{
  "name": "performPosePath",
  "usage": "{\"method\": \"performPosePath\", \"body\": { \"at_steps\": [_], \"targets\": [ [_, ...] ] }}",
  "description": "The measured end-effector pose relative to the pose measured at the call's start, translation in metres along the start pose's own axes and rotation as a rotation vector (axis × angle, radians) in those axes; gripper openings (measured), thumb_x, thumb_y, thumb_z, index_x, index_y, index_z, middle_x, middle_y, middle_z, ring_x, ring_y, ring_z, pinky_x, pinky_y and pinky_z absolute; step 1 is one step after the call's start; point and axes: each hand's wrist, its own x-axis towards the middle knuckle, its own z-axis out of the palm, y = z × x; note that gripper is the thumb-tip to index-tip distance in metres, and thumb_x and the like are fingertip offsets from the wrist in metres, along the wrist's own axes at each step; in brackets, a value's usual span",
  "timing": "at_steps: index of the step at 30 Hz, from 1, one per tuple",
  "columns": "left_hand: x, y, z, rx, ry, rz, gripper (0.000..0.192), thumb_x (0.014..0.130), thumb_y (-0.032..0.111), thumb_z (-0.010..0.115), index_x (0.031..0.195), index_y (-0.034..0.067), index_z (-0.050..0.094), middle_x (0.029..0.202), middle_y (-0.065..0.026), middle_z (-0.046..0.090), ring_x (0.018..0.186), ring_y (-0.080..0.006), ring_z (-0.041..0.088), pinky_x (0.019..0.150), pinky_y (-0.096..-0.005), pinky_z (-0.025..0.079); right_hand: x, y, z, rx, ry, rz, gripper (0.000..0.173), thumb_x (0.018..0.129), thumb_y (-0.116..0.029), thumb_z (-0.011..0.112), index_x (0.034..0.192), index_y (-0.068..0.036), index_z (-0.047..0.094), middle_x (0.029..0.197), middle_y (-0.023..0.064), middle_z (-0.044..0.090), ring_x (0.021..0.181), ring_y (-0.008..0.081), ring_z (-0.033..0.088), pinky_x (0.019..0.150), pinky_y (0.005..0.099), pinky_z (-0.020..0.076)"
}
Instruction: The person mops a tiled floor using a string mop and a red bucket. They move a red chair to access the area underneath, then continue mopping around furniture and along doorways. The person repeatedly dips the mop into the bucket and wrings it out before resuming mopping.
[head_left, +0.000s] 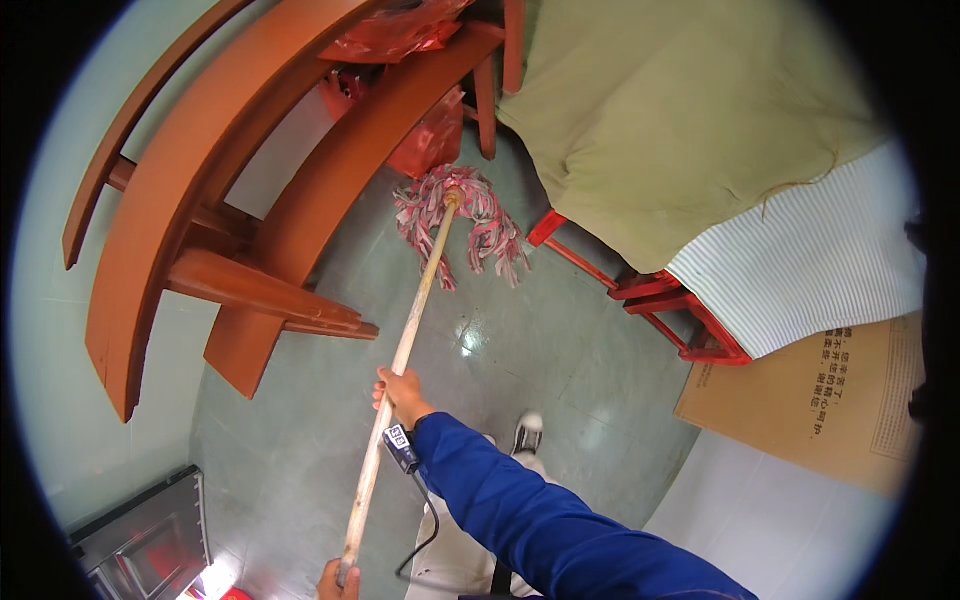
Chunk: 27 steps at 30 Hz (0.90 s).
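A string mop with a pale wooden handle (426, 289) slants up from the bottom of the view. Its pink and grey strands (491, 217) lie spread on the floor beside a red plastic bag (439, 139). Around the middle of the handle my right hand (403, 395) is closed, below a blue sleeve, with a small device and cable at the wrist. My left hand (339, 581) grips the handle's end at the bottom edge, only partly in view.
An orange-brown wooden bench (161, 195) stands at the left, with red bags behind it. To the right are red-framed furniture (712, 330) draped in green cloth (675, 112) and striped cloth (810, 247), and a cardboard sheet (795, 420) bearing writing. A dark panelled door (161, 547) is at lower left.
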Motion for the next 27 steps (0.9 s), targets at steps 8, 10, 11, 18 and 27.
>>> {"method": "performPosePath", "body": {
  "at_steps": [8, 10, 11, 18, 27],
  "targets": [
    [0.036, 0.020, -0.048, 0.335, -0.004, 0.048, 0.032, 0.066, 0.015, 0.070, 0.091, -0.001, 0.057, 0.066, -0.0126, 0.058, 0.056, -0.0214, 0.058, 0.053, -0.0290, 0.045, 0.009, -0.005, -0.010, 0.019, -0.041, 0.017, 0.012, 0.079, -0.007, 0.045, 0.075, 0.004, 0.042, 0.062, 0.0123, 0.047, 0.046, 0.0233, 0.053, 0.040, 0.0379, 0.0502],
    [0.070, 0.041, -0.015, 0.271, 0.080, -0.008, 0.031, 0.058, 0.006, 0.071, 0.085, -0.002, 0.059, 0.067, -0.0146, 0.058, 0.060, -0.0227, 0.060, 0.057, -0.0299, 0.046, 0.037, -0.043, -0.022, -0.002, -0.025, 0.004, 0.011, 0.079, -0.005, 0.045, 0.073, 0.004, 0.042, 0.059, 0.0126, 0.047, 0.045, 0.0238, 0.053, 0.039, 0.0376, 0.0498],
    [0.095, 0.052, 0.002, 0.235, 0.121, -0.030, 0.032, 0.053, 0.002, 0.072, 0.082, -0.003, 0.060, 0.068, -0.0157, 0.059, 0.062, -0.0233, 0.060, 0.059, -0.0303, 0.046, 0.054, -0.066, -0.029, -0.004, -0.015, -0.035, 0.011, 0.079, -0.005, 0.045, 0.072, 0.004, 0.042, 0.058, 0.0129, 0.047, 0.045, 0.0242, 0.053, 0.039, 0.0379, 0.0493],
    [0.227, 0.093, 0.107, 0.241, 0.199, 0.054, 0.028, 0.064, 0.016, 0.069, 0.090, 0.009, 0.061, 0.066, -0.0165, 0.058, 0.062, -0.0336, 0.058, 0.054, -0.0366, 0.046, 0.167, -0.190, -0.085, -0.115, 0.110, -0.113, 0.013, 0.079, -0.008, 0.042, 0.070, 0.002, 0.043, 0.057, 0.0106, 0.045, 0.045, 0.0229, 0.049, 0.044, 0.0385, 0.0478],
    [0.137, 0.038, 0.074, 0.286, 0.190, -0.106, 0.021, 0.067, 0.013, 0.061, 0.088, 0.011, 0.061, 0.062, -0.0180, 0.054, 0.058, -0.0352, 0.055, 0.051, -0.0399, 0.043, 0.114, -0.084, -0.053, -0.091, 0.243, -0.115, 0.017, 0.080, -0.008, 0.045, 0.066, 0.000, 0.042, 0.052, 0.0079, 0.042, 0.038, 0.0170, 0.042, 0.034, 0.0355, 0.0414]
  ]
}}
